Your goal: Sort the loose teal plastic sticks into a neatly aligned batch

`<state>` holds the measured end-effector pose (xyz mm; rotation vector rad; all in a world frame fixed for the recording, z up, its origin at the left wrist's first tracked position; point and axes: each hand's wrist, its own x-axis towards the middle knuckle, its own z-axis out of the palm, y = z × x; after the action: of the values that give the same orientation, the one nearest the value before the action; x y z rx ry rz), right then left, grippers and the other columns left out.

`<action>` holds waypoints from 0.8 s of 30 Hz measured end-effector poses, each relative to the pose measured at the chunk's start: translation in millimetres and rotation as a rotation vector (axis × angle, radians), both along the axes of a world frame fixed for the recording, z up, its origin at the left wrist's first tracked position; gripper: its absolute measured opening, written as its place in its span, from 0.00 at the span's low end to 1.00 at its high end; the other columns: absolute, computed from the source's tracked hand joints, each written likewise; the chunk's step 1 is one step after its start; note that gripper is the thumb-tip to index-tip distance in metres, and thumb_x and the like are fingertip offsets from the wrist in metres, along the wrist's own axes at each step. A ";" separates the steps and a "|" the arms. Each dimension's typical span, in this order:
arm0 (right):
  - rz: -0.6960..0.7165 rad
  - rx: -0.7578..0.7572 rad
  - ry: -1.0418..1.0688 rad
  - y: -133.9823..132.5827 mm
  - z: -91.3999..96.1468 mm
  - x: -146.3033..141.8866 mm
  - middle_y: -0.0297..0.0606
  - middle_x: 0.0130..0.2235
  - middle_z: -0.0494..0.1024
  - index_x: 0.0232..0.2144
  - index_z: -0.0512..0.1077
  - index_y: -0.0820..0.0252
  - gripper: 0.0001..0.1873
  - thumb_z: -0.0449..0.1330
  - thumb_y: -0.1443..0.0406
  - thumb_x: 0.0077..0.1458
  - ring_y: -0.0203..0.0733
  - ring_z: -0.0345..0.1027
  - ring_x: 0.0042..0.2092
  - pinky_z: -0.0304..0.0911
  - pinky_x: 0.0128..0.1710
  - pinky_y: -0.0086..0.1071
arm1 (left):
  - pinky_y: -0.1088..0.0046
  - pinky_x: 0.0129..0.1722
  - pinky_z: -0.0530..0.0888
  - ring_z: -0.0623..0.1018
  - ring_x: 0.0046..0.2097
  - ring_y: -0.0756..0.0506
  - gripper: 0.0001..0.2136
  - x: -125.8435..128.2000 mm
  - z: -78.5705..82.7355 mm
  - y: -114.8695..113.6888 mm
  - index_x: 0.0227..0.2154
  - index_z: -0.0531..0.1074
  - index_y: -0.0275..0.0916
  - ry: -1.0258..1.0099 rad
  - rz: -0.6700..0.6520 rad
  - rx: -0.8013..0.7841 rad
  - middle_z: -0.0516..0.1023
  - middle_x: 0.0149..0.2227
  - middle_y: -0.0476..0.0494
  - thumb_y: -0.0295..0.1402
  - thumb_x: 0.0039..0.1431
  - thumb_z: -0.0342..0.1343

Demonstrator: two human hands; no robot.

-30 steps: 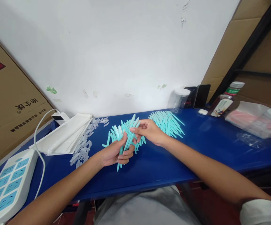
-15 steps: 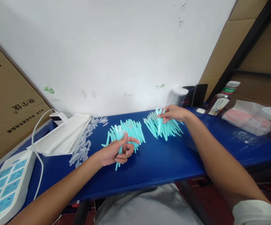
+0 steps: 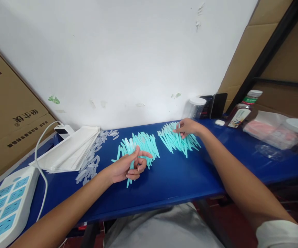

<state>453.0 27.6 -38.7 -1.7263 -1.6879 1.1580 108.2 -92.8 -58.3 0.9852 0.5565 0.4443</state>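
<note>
My left hand [image 3: 132, 163] is closed round a small bunch of slim turquoise plastic sticks [image 3: 130, 146], its index finger stretched out to the right. The bunch has whitish, clear-looking upper ends, and its narrow lower ends poke out below my fist. Behind that hand lies one pile of the same turquoise sticks [image 3: 149, 146]. At the upper part of a second pile [image 3: 168, 139], to the right, my right hand [image 3: 186, 128] has thumb and fingers pinched on a turquoise stick. Its fingers partly hide what they grip.
Small translucent pieces [image 3: 89, 165] lie scattered beside white flat bags [image 3: 68, 151] on the left of the blue table [image 3: 169, 182]. A power strip [image 3: 7, 203] with a white cable is nearer. A jar [image 3: 195, 107], phone [image 3: 218, 106], bottle [image 3: 243, 110] and pink package [image 3: 270, 131] stand right.
My right hand has shifted slightly, and the sticks it held raised and upright are now down among the right pile. My left hand has stayed put with its bunch.
</note>
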 end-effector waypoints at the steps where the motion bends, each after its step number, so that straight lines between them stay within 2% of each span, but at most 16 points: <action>1: -0.004 0.018 -0.038 -0.8 1.3 -0.5 0.35 0.19 0.75 0.26 0.73 0.62 0.23 0.80 0.55 0.38 0.38 0.71 0.21 0.71 0.23 0.30 | 0.81 0.16 0.50 0.49 0.19 0.57 0.24 -0.2 -0.3 0.1 0.49 0.71 0.37 0.001 0.000 -0.002 0.63 0.26 0.54 0.53 0.72 0.43; 5: 0.006 0.094 -0.186 -1.4 4.4 0.1 0.38 0.22 0.77 0.27 0.76 0.64 0.21 0.76 0.54 0.45 0.35 0.67 0.20 0.65 0.21 0.29 | 0.80 0.16 0.50 0.49 0.19 0.57 0.24 -0.7 -0.6 0.2 0.49 0.71 0.37 0.004 0.000 -0.001 0.63 0.26 0.53 0.53 0.72 0.43; 9: 0.027 0.117 -0.224 2.5 0.1 3.4 0.41 0.25 0.79 0.32 0.78 0.66 0.21 0.71 0.51 0.54 0.37 0.69 0.22 0.66 0.24 0.30 | 0.80 0.16 0.50 0.48 0.19 0.57 0.23 -0.5 1.1 -0.6 0.49 0.71 0.37 0.013 -0.001 -0.001 0.63 0.27 0.54 0.52 0.72 0.43; 11: 0.014 0.160 -0.275 6.6 -4.8 5.6 0.43 0.29 0.81 0.36 0.80 0.67 0.22 0.70 0.51 0.54 0.40 0.72 0.24 0.67 0.27 0.32 | 0.80 0.16 0.50 0.48 0.19 0.57 0.23 -0.2 2.1 -1.2 0.49 0.71 0.37 0.022 0.000 0.003 0.62 0.27 0.54 0.52 0.72 0.45; 14: -0.080 0.290 -0.381 12.5 -10.2 6.7 0.50 0.42 0.83 0.43 0.80 0.67 0.24 0.71 0.52 0.53 0.48 0.78 0.37 0.71 0.38 0.35 | 0.81 0.16 0.48 0.47 0.19 0.57 0.21 0.2 2.8 -2.1 0.49 0.71 0.37 0.046 0.016 0.026 0.62 0.26 0.55 0.51 0.72 0.48; 16: -0.154 0.415 -0.389 12.0 -8.7 1.8 0.52 0.49 0.82 0.45 0.80 0.66 0.22 0.69 0.53 0.55 0.51 0.77 0.47 0.70 0.47 0.38 | 0.81 0.16 0.48 0.46 0.20 0.57 0.20 0.3 3.0 -2.6 0.48 0.71 0.37 0.059 0.029 0.039 0.61 0.26 0.55 0.50 0.71 0.49; 18: -0.161 0.557 -0.287 4.1 -2.4 -11.3 0.49 0.46 0.83 0.42 0.81 0.64 0.18 0.66 0.54 0.58 0.50 0.76 0.48 0.68 0.50 0.39 | 0.80 0.16 0.48 0.46 0.20 0.57 0.19 0.5 3.4 -3.2 0.46 0.72 0.37 0.069 0.039 0.042 0.59 0.25 0.56 0.49 0.71 0.50; 20: -0.007 0.591 -0.048 -12.3 5.5 -33.5 0.45 0.41 0.84 0.38 0.81 0.63 0.18 0.64 0.54 0.60 0.46 0.77 0.42 0.69 0.46 0.36 | 0.80 0.16 0.48 0.46 0.20 0.56 0.20 0.9 4.1 -3.9 0.44 0.73 0.35 0.080 0.040 0.043 0.58 0.25 0.56 0.49 0.71 0.50; 22: 0.237 0.500 0.144 -35.5 10.7 -62.0 0.42 0.37 0.83 0.41 0.82 0.63 0.22 0.61 0.50 0.62 0.41 0.75 0.36 0.69 0.38 0.32 | 0.79 0.16 0.48 0.45 0.20 0.56 0.21 1.2 4.8 -4.8 0.42 0.74 0.34 0.097 0.030 0.047 0.57 0.24 0.56 0.50 0.71 0.50; 24: 0.390 0.445 0.249 -60.6 10.8 -90.9 0.40 0.32 0.81 0.41 0.82 0.64 0.24 0.61 0.48 0.61 0.38 0.72 0.30 0.64 0.30 0.30 | 0.79 0.16 0.47 0.45 0.20 0.56 0.22 1.4 4.9 -5.7 0.42 0.75 0.33 0.111 0.012 0.049 0.55 0.22 0.57 0.50 0.71 0.50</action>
<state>362.1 -33.0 -28.0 -0.9742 -1.9855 1.0001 109.6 -98.5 -53.4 1.0579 0.6543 0.4175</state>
